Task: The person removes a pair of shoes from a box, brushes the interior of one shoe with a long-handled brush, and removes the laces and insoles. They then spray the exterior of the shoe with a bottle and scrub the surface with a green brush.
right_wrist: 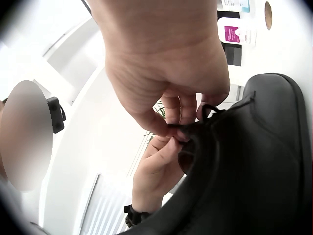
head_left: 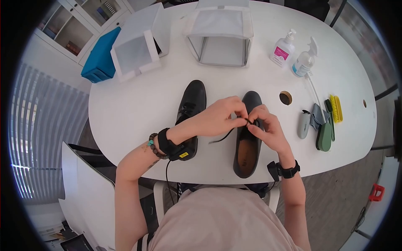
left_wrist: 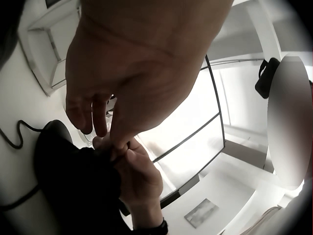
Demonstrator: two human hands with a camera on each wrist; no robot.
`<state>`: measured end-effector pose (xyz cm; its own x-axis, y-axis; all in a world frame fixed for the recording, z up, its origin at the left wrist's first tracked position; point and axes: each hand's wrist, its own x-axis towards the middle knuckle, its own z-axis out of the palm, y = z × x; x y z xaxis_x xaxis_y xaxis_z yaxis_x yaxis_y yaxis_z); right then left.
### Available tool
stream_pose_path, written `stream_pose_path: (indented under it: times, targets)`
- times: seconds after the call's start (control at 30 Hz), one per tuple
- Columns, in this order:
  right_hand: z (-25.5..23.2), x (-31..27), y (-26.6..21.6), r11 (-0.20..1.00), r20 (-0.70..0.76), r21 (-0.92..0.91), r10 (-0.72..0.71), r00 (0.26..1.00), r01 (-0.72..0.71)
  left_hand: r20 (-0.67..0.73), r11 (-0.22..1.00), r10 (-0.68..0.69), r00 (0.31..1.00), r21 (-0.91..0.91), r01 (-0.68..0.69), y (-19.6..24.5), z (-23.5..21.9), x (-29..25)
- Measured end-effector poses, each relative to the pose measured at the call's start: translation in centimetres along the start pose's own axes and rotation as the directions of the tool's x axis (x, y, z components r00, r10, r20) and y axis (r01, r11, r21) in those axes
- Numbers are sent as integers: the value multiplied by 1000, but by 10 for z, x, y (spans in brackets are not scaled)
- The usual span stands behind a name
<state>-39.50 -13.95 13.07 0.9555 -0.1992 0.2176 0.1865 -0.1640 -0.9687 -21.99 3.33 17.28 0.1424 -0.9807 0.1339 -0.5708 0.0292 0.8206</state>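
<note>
Left hand (head_left: 220,118): fingers curled, pinching black lace (head_left: 226,136) above shoe (head_left: 252,100). Right hand (head_left: 269,126): fingers curled, pinching same lace. Second shoe (head_left: 195,93): alongside, on tabletop (head_left: 138,98).

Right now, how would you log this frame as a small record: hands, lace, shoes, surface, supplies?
Left hand: fingers pinching the lace
Right hand: fingers at the same lace, close against the left
Lace: dark, one end trailing leftward; whether knotted, cannot tell
Shoe being worked: black right-side shoe, sole down
Other shoe: black left-side shoe, sole down, partly behind the left forearm
Surface: white table
Supplies, right side: pump bottle, spray bottle, yellow brush
</note>
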Motion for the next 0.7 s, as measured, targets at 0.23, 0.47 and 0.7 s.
stream_pose_path:
  times: [0.23, 0.47, 0.7]
  targets:
    - [6, 1, -7, 966, -50, -256, 30, 998, -42, 80, 950, -137, 987, -271, 154, 16, 3, 6]
    - [4, 1, -2, 976, -95, -215, 25, 995, -45, 64, 846, -176, 982, -501, 184, 12, 7, 8]
    - [-1, -1, -2, 989, -113, 97, 119, 986, -108, 98, 966, -202, 974, -147, 215, 6, 1, 7]
